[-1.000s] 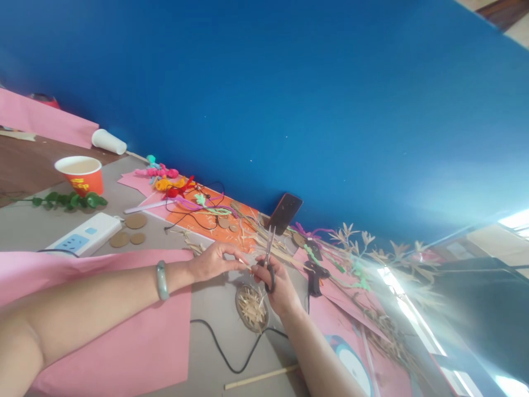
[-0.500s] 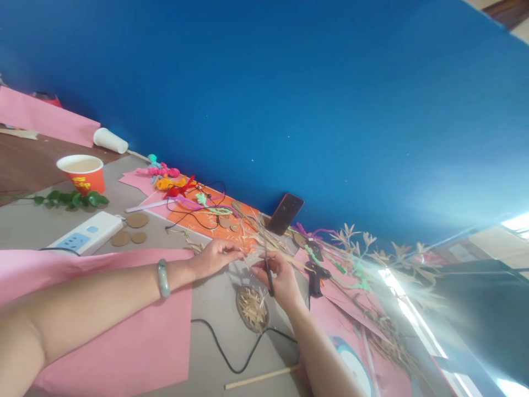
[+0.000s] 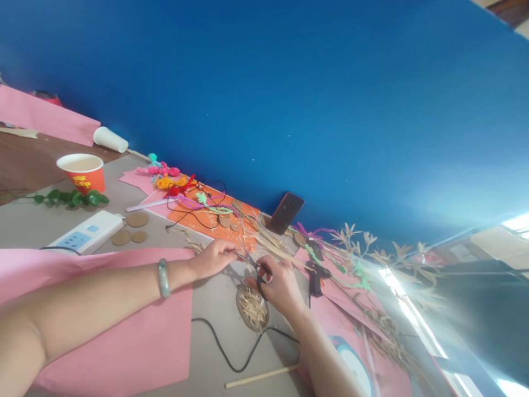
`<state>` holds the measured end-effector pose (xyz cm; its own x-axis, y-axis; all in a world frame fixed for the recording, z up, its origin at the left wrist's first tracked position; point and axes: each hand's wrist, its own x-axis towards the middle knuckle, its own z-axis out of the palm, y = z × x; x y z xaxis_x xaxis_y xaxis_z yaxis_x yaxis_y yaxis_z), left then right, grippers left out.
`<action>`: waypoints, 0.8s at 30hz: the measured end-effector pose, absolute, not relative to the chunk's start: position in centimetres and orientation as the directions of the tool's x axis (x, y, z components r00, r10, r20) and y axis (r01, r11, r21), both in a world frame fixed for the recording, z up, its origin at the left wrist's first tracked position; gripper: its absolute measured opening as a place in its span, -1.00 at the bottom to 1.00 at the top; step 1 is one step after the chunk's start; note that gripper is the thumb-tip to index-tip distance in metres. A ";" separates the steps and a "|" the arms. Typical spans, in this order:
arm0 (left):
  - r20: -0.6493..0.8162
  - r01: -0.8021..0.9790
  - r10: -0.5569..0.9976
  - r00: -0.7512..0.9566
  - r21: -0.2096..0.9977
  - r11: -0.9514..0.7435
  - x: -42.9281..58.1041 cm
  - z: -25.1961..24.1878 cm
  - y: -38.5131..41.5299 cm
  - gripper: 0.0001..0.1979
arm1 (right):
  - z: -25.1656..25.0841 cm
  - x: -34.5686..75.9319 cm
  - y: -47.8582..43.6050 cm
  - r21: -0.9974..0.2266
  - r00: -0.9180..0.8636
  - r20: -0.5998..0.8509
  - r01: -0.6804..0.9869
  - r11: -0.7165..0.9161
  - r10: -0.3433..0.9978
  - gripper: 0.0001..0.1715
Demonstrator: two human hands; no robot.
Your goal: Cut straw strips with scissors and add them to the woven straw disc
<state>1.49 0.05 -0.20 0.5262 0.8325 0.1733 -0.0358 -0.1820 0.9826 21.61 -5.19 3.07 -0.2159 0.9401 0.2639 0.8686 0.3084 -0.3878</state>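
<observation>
My right hand (image 3: 281, 284) grips a pair of scissors (image 3: 261, 275) by the dark handles. The blades are parted and point up and left, close to the fingertips of my left hand (image 3: 217, 258). That hand is closed in a pinch on a thin pale strip, which is hard to make out against the blades. Below both hands, on the grey table, sits a small round dish (image 3: 253, 309) filled with short straw-coloured clippings. My right hand partly covers the dish's upper rim.
Pink paper (image 3: 136, 331) lies under my left arm. A phone (image 3: 286, 213) leans on the blue wall. A glue gun (image 3: 316, 277) lies to the right, among dried stalks. A power strip (image 3: 88, 232) and a red paper cup (image 3: 85, 175) stand left. A black cable (image 3: 223, 353) crosses the front.
My right hand has turned the scissors from nearly upright to slanting left, bringing the parted blades to my left fingertips. My left hand has barely moved.
</observation>
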 end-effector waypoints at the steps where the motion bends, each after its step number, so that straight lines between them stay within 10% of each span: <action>1: 0.180 -0.039 0.824 0.537 0.981 -0.190 1.5 -0.3 0.0 -0.78 | 3.1 21.5 -5.2 -0.367 -0.219 0.252 0.879 0.303 0.943 -0.76; 24: 0.165 -0.039 0.810 0.563 0.984 -0.174 1.8 -0.5 0.0 -0.76 | 2.4 21.4 -5.4 -0.264 -0.197 0.173 0.935 0.238 0.965 -0.77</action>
